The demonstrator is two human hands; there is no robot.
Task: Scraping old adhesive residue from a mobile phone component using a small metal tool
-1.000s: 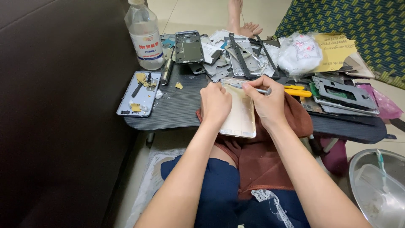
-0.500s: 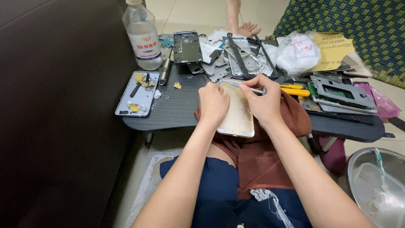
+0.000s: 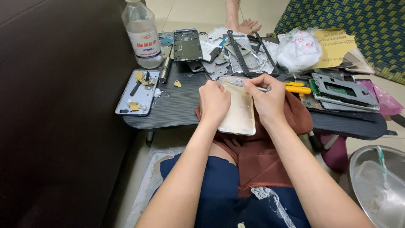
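Head view, looking down on a dark, ribbed low table (image 3: 181, 105) set beside a dark brown sofa (image 3: 55, 126). At centre, a pale gold, rounded-rectangular phone back housing (image 3: 239, 110) lies inner face up on a rust-brown cloth (image 3: 295, 118) draped over the table's near edge and the person's lap. The left hand (image 3: 214, 101) rests on the housing's left edge, fingers curled down over it and pinning it to the cloth. The right hand (image 3: 266, 99) has thumb and forefinger pinched tight around a thin silver metal tool (image 3: 249, 85), whose tip touches the housing near its top end; the other fingers are folded under.

Surroundings: a clear plastic bottle with a white-and-red label (image 3: 142, 36) stands at the table's far left corner. Near it lies a light blue phone back cover (image 3: 138, 92) carrying yellow scraps and a small dark part. Behind the hands is a heap of grey metal phone frames (image 3: 236, 50), just beside a crumpled white plastic bag (image 3: 300, 50). A yellow-handled tool (image 3: 297, 88) lies just right of the right hand, partly hidden by it. A steel bowl (image 3: 379, 185) sits on the floor at lower right.
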